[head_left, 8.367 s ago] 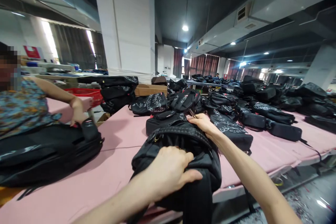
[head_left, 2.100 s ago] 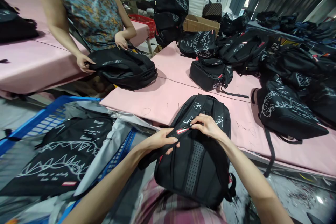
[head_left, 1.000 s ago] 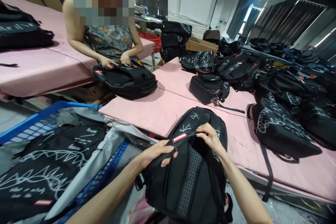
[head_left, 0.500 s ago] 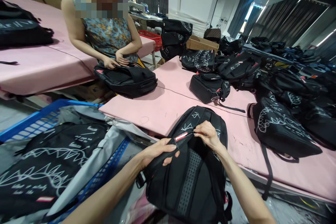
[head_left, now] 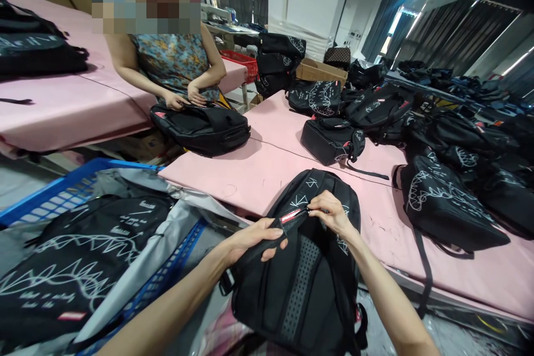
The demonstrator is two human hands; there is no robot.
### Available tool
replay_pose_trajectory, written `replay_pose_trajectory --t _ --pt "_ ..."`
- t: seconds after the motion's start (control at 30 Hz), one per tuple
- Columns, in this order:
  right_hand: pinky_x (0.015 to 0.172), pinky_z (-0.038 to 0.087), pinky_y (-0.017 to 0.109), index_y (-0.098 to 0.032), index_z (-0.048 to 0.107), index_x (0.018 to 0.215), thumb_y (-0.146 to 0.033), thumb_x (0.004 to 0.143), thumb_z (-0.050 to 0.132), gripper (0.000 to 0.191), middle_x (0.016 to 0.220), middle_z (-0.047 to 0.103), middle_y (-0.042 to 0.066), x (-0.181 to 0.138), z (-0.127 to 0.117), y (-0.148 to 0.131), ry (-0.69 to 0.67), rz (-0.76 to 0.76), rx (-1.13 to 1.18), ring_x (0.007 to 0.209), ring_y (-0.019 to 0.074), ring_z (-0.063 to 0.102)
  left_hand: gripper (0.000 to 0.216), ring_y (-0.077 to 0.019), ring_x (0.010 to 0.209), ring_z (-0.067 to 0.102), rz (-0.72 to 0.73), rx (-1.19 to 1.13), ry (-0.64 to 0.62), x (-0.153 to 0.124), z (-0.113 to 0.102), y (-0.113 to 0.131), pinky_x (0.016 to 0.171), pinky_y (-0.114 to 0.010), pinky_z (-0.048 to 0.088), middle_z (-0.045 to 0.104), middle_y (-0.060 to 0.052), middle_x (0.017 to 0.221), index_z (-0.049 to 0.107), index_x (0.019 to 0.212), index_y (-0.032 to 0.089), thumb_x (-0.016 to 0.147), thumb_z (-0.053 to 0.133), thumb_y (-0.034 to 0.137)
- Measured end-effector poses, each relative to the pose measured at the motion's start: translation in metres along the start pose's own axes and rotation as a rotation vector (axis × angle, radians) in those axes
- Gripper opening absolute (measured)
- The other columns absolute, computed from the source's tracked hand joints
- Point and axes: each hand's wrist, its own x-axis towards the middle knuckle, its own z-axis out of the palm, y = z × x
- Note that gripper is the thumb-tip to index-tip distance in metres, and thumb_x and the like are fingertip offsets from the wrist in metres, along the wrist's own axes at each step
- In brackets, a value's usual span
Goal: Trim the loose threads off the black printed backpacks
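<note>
A black backpack (head_left: 306,283) with white line drawings hangs over the near edge of the pink table (head_left: 271,164), its mesh back panel facing me. My left hand (head_left: 254,238) is closed round the backpack's shoulder strap (head_left: 287,217), which carries a small red label. My right hand (head_left: 331,212) pinches the same strap's upper end, just right of the label. Both hands sit close together at the top of the backpack.
A blue crate (head_left: 62,194) at my left holds more black bags on grey plastic. Across the corner, another person's hands (head_left: 183,99) rest on a black bag (head_left: 204,128). Several black bags (head_left: 450,200) crowd the table's right and back.
Over the last second both hands stay on the strap with barely any shift. Since 8.4 s ago the backpack has been turned so its back panel faces me.
</note>
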Motion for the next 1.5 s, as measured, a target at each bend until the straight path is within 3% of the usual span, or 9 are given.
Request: replay_pose_trajectory --t 0.33,0.53,0.6,0.7,0.77,0.87,1.03,1.27,1.5 --pt "0.072 0.039 0.031 -0.022 0.066 0.087 -0.038 0.083 0.056 0.018 0.082 0.068 0.002 0.002 0.004 -0.016 -0.088 -0.117 -0.16 0.075 0.0148 0.057 0.031 -0.0055 0.04 0.047 0.033 0.037 0.027 0.0 0.016 0.003 0.034 -0.016 0.03 0.062 -0.004 0.073 0.056 0.082 0.011 0.07 0.066 0.038" --pt "0.07 0.039 0.031 -0.022 0.066 0.086 -0.035 0.084 0.056 0.016 0.082 0.068 0.002 -0.004 0.002 -0.037 -0.103 -0.063 -0.199 0.076 0.0155 0.056 0.027 -0.0071 0.039 0.047 0.107 0.149 0.076 0.006 0.031 -0.005 0.038 -0.017 0.033 0.056 0.0 0.055 0.058 0.079 0.011 0.074 0.062 0.037" --pt "0.07 0.043 0.031 -0.021 0.065 0.088 -0.034 0.085 0.054 0.018 0.083 0.067 0.003 -0.011 0.001 -0.046 0.078 0.102 -0.143 0.076 0.0159 0.058 0.028 -0.0083 0.04 0.049 0.169 0.157 0.121 0.011 0.038 -0.011 0.04 -0.019 0.037 0.059 -0.001 0.06 0.057 0.082 0.011 0.074 0.062 0.038" --pt "0.065 0.047 0.029 -0.02 0.062 0.094 -0.032 0.086 0.052 0.018 0.083 0.066 0.004 -0.033 -0.001 -0.061 0.482 0.443 -0.143 0.074 0.0159 0.06 0.029 -0.0092 0.047 0.054 0.219 0.114 0.188 0.018 0.05 -0.02 0.044 -0.021 0.04 0.064 -0.005 0.08 0.055 0.088 0.013 0.073 0.062 0.037" --pt "0.066 0.048 0.029 -0.019 0.061 0.093 -0.028 0.084 0.054 0.014 0.084 0.066 0.004 -0.052 0.001 -0.07 0.534 0.506 -0.207 0.074 0.0163 0.06 0.029 -0.0087 0.05 0.055 0.253 0.093 0.198 0.024 0.06 -0.025 0.047 -0.021 0.041 0.063 -0.006 0.087 0.054 0.092 0.014 0.074 0.062 0.035" --pt "0.071 0.049 0.031 -0.019 0.06 0.092 -0.019 0.083 0.055 0.011 0.087 0.066 0.006 -0.077 0.007 -0.081 0.45 0.392 -0.337 0.081 0.0172 0.061 0.027 -0.0081 0.054 0.054 0.335 0.067 0.192 0.033 0.074 -0.03 0.053 -0.022 0.043 0.062 -0.004 0.086 0.053 0.092 0.014 0.075 0.062 0.032" --pt "0.07 0.051 0.03 -0.017 0.057 0.099 -0.011 0.082 0.053 0.019 0.086 0.066 0.007 -0.088 0.015 -0.09 0.44 0.257 -0.561 0.08 0.0166 0.062 0.024 -0.0096 0.052 0.051 0.394 0.046 0.236 0.045 0.094 -0.035 0.054 -0.023 0.043 0.055 0.003 0.061 0.05 0.09 0.015 0.075 0.06 0.031" --pt "0.069 0.05 0.028 -0.017 0.059 0.099 -0.013 0.082 0.055 0.018 0.082 0.067 0.007 -0.082 0.014 -0.091 0.419 0.148 -0.813 0.076 0.0165 0.063 0.024 -0.0105 0.054 0.052 0.378 0.111 0.282 0.046 0.099 -0.037 0.054 -0.025 0.044 0.056 0.002 0.067 0.05 0.093 0.014 0.074 0.058 0.026" --pt "0.068 0.048 0.027 -0.017 0.063 0.094 -0.012 0.082 0.056 0.014 0.081 0.068 0.006 -0.086 0.016 -0.089 0.417 0.18 -0.743 0.073 0.0153 0.062 0.021 -0.0101 0.055 0.052 0.372 0.144 0.294 0.049 0.099 -0.043 0.056 -0.024 0.043 0.055 0.002 0.066 0.051 0.091 0.014 0.071 0.055 0.019"
